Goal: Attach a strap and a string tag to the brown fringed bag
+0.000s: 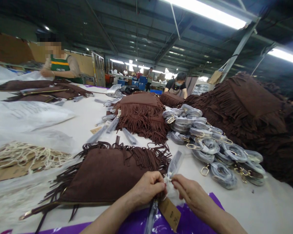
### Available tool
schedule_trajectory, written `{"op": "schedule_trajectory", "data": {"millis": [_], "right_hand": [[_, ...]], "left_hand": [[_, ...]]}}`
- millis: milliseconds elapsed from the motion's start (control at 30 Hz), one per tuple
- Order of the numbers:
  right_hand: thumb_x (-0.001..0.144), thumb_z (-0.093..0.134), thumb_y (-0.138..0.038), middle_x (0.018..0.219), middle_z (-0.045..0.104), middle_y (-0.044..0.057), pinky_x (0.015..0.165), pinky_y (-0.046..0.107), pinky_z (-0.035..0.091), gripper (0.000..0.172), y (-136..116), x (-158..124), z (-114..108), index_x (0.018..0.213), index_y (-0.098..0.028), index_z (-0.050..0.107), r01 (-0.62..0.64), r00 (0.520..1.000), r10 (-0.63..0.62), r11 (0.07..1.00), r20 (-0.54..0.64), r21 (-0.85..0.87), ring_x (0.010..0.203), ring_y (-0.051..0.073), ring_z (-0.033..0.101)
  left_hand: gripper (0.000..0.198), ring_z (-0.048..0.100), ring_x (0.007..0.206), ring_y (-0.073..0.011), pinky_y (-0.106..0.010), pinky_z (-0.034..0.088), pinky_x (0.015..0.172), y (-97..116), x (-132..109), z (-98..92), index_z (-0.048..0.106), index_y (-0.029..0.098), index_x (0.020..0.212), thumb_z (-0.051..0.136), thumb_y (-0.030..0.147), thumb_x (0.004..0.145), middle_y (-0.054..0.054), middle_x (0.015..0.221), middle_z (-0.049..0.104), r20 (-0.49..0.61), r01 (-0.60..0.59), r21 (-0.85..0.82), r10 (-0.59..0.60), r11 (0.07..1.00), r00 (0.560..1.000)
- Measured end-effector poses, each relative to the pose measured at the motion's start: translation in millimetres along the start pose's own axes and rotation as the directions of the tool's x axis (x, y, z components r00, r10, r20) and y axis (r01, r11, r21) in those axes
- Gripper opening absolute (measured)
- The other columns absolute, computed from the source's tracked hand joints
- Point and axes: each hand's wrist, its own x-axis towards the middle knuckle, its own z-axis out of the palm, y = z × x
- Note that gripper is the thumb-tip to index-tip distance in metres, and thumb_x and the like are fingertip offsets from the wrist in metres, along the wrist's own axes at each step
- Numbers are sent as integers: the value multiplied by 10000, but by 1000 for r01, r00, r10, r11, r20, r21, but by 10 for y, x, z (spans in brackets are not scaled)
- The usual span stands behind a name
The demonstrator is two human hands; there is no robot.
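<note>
A dark brown fringed bag (107, 177) lies flat in front of me, its fringe spread along the far and left sides. At its right end, my left hand (150, 188) pinches white string (168, 178) beside a clear plastic wrapping (174, 164). My right hand (189, 190) is closed on the same white string from the other side, thumb and fingers together. Below the hands hangs a tan cardboard tag (170, 213) with printing on it. Another strip of clear plastic (151, 216) runs down toward me. The exact knot or loop is hidden by my fingers.
Plastic-wrapped coiled straps (207, 146) with gold clips are heaped at the right. Beyond them rises a big pile of brown fringed bags (249, 100). More bags (141, 110) are stacked ahead. Tags with white strings (26, 157) lie left; purple plastic (197, 221) is nearest me. Co-workers (63, 66) stand across the table.
</note>
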Motion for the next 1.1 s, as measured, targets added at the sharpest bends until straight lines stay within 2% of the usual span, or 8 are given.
{"op": "schedule_trajectory", "data": {"millis": [67,233,400,500,567,667,800,1100], "right_hand": [[874,298,-465,813,605,29,635,269,408,316,19,-43,38,929,-216,485,-81,980,77,997,-182,-16,656,152,561],[825,403,-423,752,586,12,611,262,407,295,-17,-253,326,1004,-196,462,-132,991,134,984,-10,117,635,154,554],[638,631,-300,798,588,23,640,288,378,343,-166,-243,597,939,-200,500,-247,949,238,969,-206,-18,689,184,539],[601,655,-285,678,568,-11,603,272,367,312,-180,-177,592,854,-202,492,-281,944,297,952,-146,121,657,175,538],[594,662,-311,624,556,-26,550,241,364,290,-130,-153,532,787,-193,481,-260,958,288,875,-7,408,596,143,536],[584,699,-379,573,560,-29,416,162,286,348,-24,-157,426,735,-159,477,-304,952,195,537,235,787,431,51,458],[535,768,-438,446,466,-84,319,123,116,452,21,-185,421,664,-161,434,-371,922,183,177,340,911,312,-15,295],[494,808,-453,490,569,-31,347,119,258,492,-43,-37,883,718,-139,502,-156,952,274,48,137,987,359,35,461]], "left_hand": [[151,427,456,-68,-188,280,436,3,5,-13,486,157,641,536,299,633,-9,613,608,-10,34,-112,-35,993,999],[213,438,418,-61,-181,265,402,48,-2,-74,476,155,660,591,335,662,-21,594,623,-94,-24,-375,-12,927,995],[225,435,456,-59,-176,269,422,80,-3,-189,482,152,646,667,277,616,21,574,573,-189,-98,-637,-32,764,981],[229,484,533,-80,-188,333,497,74,-13,-231,502,154,687,691,258,610,17,589,587,-228,-140,-667,-22,731,973],[212,511,579,-97,-205,362,549,67,-30,-232,511,151,688,678,272,640,4,600,597,-219,-149,-644,5,751,976],[200,496,538,-98,-207,340,528,63,-71,-205,514,147,654,656,288,671,6,541,569,-155,-132,-590,48,797,987],[210,421,446,-66,-193,270,463,77,-153,-163,575,119,673,659,311,680,3,522,545,-39,-59,-449,46,891,998],[175,553,738,-166,-268,442,663,118,-622,-103,721,205,772,631,317,671,-79,1015,513,73,-162,154,152,975,986]]}}
